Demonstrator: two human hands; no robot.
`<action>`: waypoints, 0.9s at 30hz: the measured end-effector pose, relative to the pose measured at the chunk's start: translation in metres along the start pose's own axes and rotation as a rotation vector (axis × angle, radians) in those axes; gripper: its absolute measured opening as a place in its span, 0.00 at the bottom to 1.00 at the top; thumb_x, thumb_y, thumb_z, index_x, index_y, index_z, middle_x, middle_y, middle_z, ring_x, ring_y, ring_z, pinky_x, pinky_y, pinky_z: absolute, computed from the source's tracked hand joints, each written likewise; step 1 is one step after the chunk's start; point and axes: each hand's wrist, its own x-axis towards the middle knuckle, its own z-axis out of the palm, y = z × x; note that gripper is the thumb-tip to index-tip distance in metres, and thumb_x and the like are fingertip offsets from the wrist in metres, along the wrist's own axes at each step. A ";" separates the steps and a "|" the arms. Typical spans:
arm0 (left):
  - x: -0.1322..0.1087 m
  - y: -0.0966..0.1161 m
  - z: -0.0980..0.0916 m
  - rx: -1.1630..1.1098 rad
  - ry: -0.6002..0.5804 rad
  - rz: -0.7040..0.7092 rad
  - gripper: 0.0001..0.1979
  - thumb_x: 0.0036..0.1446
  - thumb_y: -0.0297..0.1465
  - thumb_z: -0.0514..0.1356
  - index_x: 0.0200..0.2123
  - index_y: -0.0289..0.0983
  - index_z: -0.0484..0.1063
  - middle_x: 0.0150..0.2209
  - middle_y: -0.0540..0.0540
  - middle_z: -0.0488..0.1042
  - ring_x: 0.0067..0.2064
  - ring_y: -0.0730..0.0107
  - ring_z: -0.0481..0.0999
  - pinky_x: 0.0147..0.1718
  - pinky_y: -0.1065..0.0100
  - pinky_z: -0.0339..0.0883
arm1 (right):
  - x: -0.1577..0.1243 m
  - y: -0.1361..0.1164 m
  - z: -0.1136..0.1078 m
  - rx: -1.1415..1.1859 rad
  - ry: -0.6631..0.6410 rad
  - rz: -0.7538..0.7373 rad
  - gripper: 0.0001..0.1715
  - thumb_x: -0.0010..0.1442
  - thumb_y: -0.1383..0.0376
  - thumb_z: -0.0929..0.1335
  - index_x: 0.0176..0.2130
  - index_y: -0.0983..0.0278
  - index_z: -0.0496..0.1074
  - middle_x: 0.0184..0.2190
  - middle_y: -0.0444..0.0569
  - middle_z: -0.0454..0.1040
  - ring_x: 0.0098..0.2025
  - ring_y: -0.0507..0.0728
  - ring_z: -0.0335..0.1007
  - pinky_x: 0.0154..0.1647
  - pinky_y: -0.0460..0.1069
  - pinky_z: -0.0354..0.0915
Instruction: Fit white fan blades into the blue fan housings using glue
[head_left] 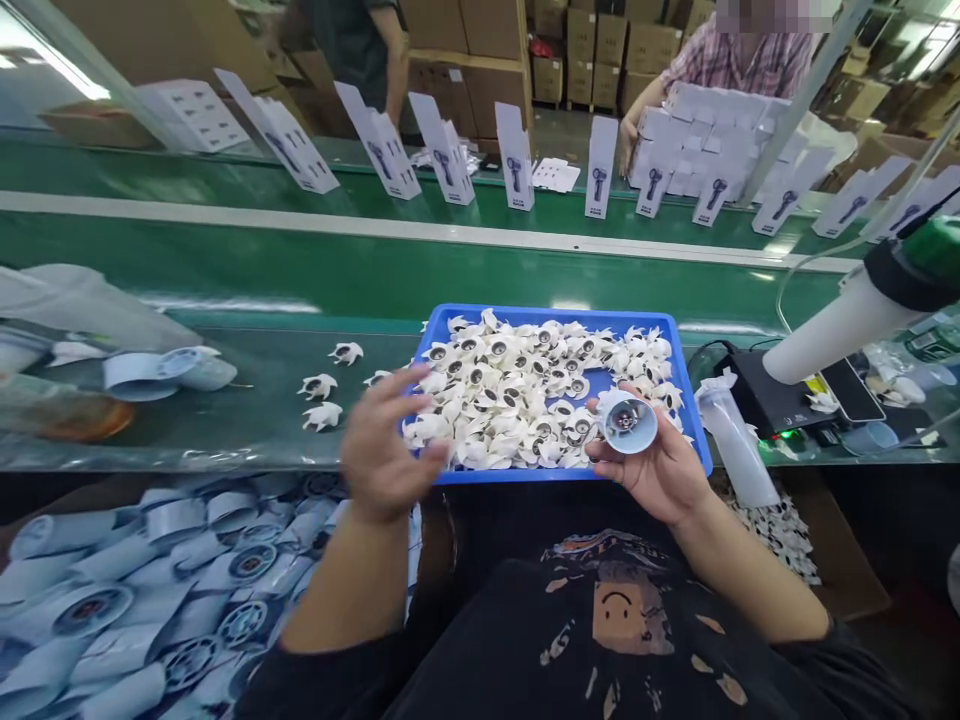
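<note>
A blue tray (691,440) heaped with white fan impellers (517,400) stands before me on the bench. My right hand (664,465) is closed round a light-blue round housing (637,432), its open end facing up with a dark centre inside. Over the tray's left edge, my left hand (390,450) is blurred by motion, its fingers apart and nothing visible in it. A few loose impellers (322,416) lie on the bench to its left.
Many light-blue housings (120,600) fill a container at lower left. Upright white boxes (514,165) line the green conveyor (375,265). A black device (780,410) and a white cylindrical tool (825,320) are at right. Two people are across the line.
</note>
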 end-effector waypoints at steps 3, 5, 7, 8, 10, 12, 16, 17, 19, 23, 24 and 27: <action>0.013 0.051 0.039 -0.181 -0.331 -0.020 0.34 0.57 0.47 0.61 0.62 0.43 0.57 0.62 0.39 0.65 0.62 0.51 0.66 0.58 0.47 0.65 | 0.006 0.010 0.009 -0.007 -0.075 0.115 0.33 0.58 0.46 0.69 0.58 0.51 0.57 0.52 0.48 0.72 0.38 0.55 0.78 0.32 0.48 0.74; 0.017 0.070 0.058 -0.223 -0.472 -0.071 0.40 0.57 0.49 0.61 0.66 0.40 0.49 0.64 0.33 0.62 0.64 0.49 0.63 0.60 0.46 0.61 | 0.007 0.017 0.012 -0.055 -0.086 0.147 0.33 0.59 0.46 0.68 0.58 0.53 0.58 0.50 0.49 0.72 0.37 0.55 0.76 0.30 0.46 0.72; 0.018 0.079 0.069 -0.239 -0.528 -0.104 0.38 0.58 0.45 0.62 0.65 0.40 0.51 0.61 0.34 0.66 0.63 0.51 0.65 0.61 0.48 0.61 | 0.005 0.022 0.014 -0.107 -0.055 0.139 0.35 0.57 0.45 0.69 0.58 0.55 0.60 0.48 0.48 0.73 0.39 0.54 0.74 0.28 0.44 0.69; 0.018 0.081 0.071 -0.243 -0.529 -0.108 0.35 0.58 0.43 0.62 0.63 0.40 0.54 0.59 0.36 0.69 0.62 0.52 0.67 0.60 0.49 0.61 | 0.004 0.023 0.015 -0.127 -0.032 0.126 0.36 0.56 0.45 0.70 0.57 0.55 0.60 0.48 0.47 0.73 0.40 0.53 0.73 0.28 0.43 0.69; 0.019 0.085 0.073 -0.240 -0.508 -0.094 0.30 0.56 0.41 0.64 0.60 0.42 0.60 0.55 0.39 0.73 0.60 0.53 0.69 0.60 0.50 0.61 | -0.001 0.021 0.015 -0.158 -0.006 0.100 0.38 0.53 0.43 0.71 0.56 0.55 0.62 0.48 0.47 0.72 0.42 0.54 0.71 0.31 0.44 0.69; 0.020 0.090 0.071 -0.222 -0.492 -0.079 0.29 0.55 0.41 0.65 0.58 0.42 0.62 0.54 0.40 0.75 0.60 0.52 0.70 0.60 0.49 0.60 | -0.005 0.019 0.015 -0.189 -0.010 0.092 0.39 0.52 0.40 0.70 0.55 0.56 0.63 0.48 0.48 0.72 0.42 0.55 0.71 0.35 0.47 0.70; 0.029 0.101 0.066 -0.211 -0.454 -0.094 0.28 0.54 0.42 0.65 0.55 0.40 0.64 0.52 0.40 0.76 0.58 0.52 0.72 0.61 0.49 0.58 | -0.009 0.017 0.015 -0.284 -0.034 0.065 0.39 0.52 0.37 0.68 0.54 0.57 0.65 0.47 0.49 0.72 0.44 0.58 0.70 0.40 0.52 0.71; 0.031 0.103 0.064 -0.206 -0.443 -0.100 0.28 0.54 0.42 0.66 0.55 0.39 0.64 0.52 0.39 0.77 0.58 0.52 0.72 0.61 0.49 0.58 | -0.009 0.018 0.014 -0.306 -0.049 0.063 0.38 0.53 0.37 0.67 0.54 0.57 0.65 0.46 0.49 0.73 0.45 0.59 0.70 0.40 0.52 0.70; 0.035 0.107 0.061 -0.184 -0.427 -0.103 0.28 0.53 0.42 0.66 0.54 0.39 0.65 0.51 0.39 0.77 0.58 0.52 0.72 0.62 0.48 0.57 | -0.009 0.018 0.011 -0.317 -0.093 0.074 0.36 0.57 0.38 0.64 0.56 0.56 0.64 0.46 0.49 0.73 0.44 0.59 0.71 0.39 0.53 0.70; 0.038 0.112 0.056 -0.138 -0.406 -0.105 0.27 0.52 0.40 0.66 0.53 0.39 0.66 0.50 0.40 0.78 0.57 0.52 0.74 0.63 0.48 0.55 | -0.009 0.015 0.001 -0.258 -0.152 0.072 0.31 0.61 0.42 0.63 0.56 0.56 0.64 0.46 0.49 0.73 0.39 0.57 0.72 0.37 0.52 0.70; 0.039 0.112 0.055 -0.132 -0.402 -0.107 0.27 0.52 0.40 0.66 0.53 0.39 0.66 0.49 0.40 0.78 0.56 0.52 0.74 0.63 0.48 0.55 | -0.009 0.014 -0.001 -0.248 -0.156 0.068 0.30 0.61 0.43 0.64 0.55 0.56 0.64 0.46 0.49 0.73 0.38 0.56 0.72 0.37 0.52 0.70; 0.038 0.113 0.054 -0.121 -0.401 -0.112 0.27 0.51 0.41 0.67 0.52 0.39 0.66 0.48 0.40 0.78 0.55 0.52 0.75 0.63 0.48 0.55 | -0.010 0.011 -0.004 -0.244 -0.141 0.063 0.28 0.60 0.44 0.65 0.53 0.56 0.66 0.46 0.49 0.72 0.37 0.55 0.71 0.37 0.51 0.70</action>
